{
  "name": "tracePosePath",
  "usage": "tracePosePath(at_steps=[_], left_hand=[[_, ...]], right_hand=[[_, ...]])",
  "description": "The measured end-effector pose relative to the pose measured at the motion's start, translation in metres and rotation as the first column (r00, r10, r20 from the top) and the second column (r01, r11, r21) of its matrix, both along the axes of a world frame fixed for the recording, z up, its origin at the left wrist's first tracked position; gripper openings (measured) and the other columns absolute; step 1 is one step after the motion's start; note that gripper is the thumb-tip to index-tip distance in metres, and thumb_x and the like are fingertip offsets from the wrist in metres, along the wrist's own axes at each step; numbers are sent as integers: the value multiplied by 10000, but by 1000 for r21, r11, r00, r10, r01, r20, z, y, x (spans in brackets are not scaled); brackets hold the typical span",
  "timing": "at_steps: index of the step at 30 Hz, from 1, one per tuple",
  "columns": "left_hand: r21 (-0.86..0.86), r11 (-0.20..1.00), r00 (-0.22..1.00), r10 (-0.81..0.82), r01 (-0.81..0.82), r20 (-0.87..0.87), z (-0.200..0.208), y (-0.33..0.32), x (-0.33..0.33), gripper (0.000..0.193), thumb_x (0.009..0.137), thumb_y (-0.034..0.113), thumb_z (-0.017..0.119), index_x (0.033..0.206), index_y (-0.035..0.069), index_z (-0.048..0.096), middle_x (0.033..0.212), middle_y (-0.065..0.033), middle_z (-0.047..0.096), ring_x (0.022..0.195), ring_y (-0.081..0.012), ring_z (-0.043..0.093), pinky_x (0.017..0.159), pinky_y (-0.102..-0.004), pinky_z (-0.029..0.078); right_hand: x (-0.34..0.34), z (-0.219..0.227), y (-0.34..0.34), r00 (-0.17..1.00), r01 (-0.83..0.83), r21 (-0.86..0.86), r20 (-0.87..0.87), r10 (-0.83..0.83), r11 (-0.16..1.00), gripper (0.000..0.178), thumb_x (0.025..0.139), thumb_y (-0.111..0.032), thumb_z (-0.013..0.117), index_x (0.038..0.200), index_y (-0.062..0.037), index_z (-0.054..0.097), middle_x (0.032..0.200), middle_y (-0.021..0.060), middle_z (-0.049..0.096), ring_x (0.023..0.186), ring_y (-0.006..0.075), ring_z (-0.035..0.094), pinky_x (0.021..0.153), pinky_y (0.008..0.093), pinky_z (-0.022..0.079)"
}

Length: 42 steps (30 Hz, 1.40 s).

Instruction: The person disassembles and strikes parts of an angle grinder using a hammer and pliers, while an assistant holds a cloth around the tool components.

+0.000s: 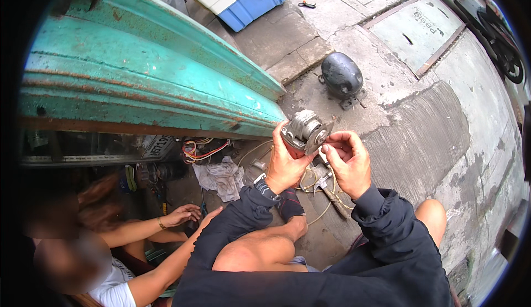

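Note:
My left hand is wrapped round a small grey metal electric motor with a flat plate and a round hub on its right side. The motor is held up off the ground in front of me. Against the plate's lower right edge, the thumb and fingers of my right hand are pinched together. Whatever they hold, if anything, is too small to tell. Below my hands a hammer lies on the ground among loops of pale cord.
A black compressor stands on the concrete ahead. Left are a green metal ledge, coloured wires and a white rag. Another person's hands reach in at lower left. A white-and-blue box and motorcycle stand farther off.

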<state>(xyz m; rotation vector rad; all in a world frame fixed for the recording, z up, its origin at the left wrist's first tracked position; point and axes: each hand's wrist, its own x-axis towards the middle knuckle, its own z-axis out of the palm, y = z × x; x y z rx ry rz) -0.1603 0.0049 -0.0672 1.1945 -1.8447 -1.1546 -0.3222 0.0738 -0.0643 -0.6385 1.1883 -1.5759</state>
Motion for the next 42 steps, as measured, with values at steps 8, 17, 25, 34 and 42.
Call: tracePosePath(at_steps=[8,17,25,34,42], left_hand=[[258,956,981,-95,137,-168,-19,14,-6,971,803,226,870,1467,16,193,1326,-156,551,1182,-220,576,1030,-374,472],[190,981,999,-48,48,-2,-7,15,-1,967,792,384,869,1427,10,244,1223,-191,622,1122,-247,621,978,-395,494],[201,979,997,-49,36,58,-8,15,6,940,802,332,873,1429,11,250,1282,-164,578,1163,-218,587,1004,-376,483],[192,981,999,-35,40,-29,-10,13,5,949,783,367,882,1408,5,265,1189,-222,621,1099,-269,629,973,-404,493],[98,995,994,-37,27,104,-8,10,9,1003,746,393,901,1425,28,261,1243,-227,590,1142,-290,610,983,-417,491]], right_hand=[[-18,-2,7,975,70,80,-218,-51,994,160,883,16,713,1025,37,641,988,75,670,847,113,688,752,259,575],[-18,4,1,957,28,94,-290,0,995,107,905,-36,699,975,31,654,907,59,675,801,91,675,712,248,560],[-14,1,-3,982,9,151,-189,20,988,107,905,-58,703,963,22,662,869,46,684,769,88,671,699,246,551],[-18,12,-6,876,18,124,-481,44,992,96,898,-70,707,939,8,667,855,48,688,754,96,678,676,255,545],[-22,1,-7,990,-113,242,-59,131,964,85,945,-57,658,968,19,629,909,64,684,805,133,677,751,291,585]])
